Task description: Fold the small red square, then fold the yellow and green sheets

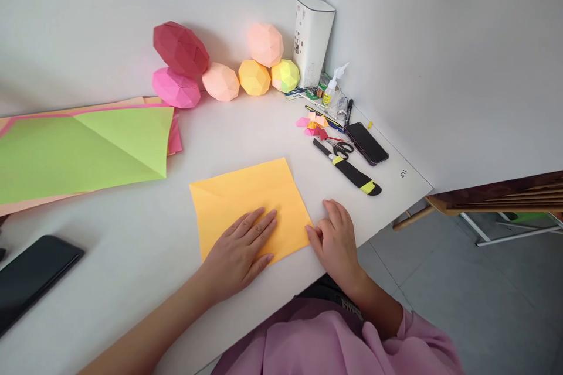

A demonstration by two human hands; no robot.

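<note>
An orange-yellow sheet of paper (259, 190) lies on the white table (145, 222) in front of me, with a crease near its upper left corner. My left hand (241, 249) rests flat on the paper's lower middle, fingers spread and holding nothing. At the paper's right corner is my right hand (336, 240), its thumb and index fingertip touching or very near the edge, the other fingers loosely curled above the table. Whether it pinches the paper is hard to see.
Green (118, 140) and pink sheets lie at the left, above a black phone (37, 278). Faceted paper shapes (220, 82) line the wall. To the right are a black-and-yellow cutter (354, 176), scissors (342, 149), another phone (367, 143), a glue bottle (329, 94) and a white box (313, 41).
</note>
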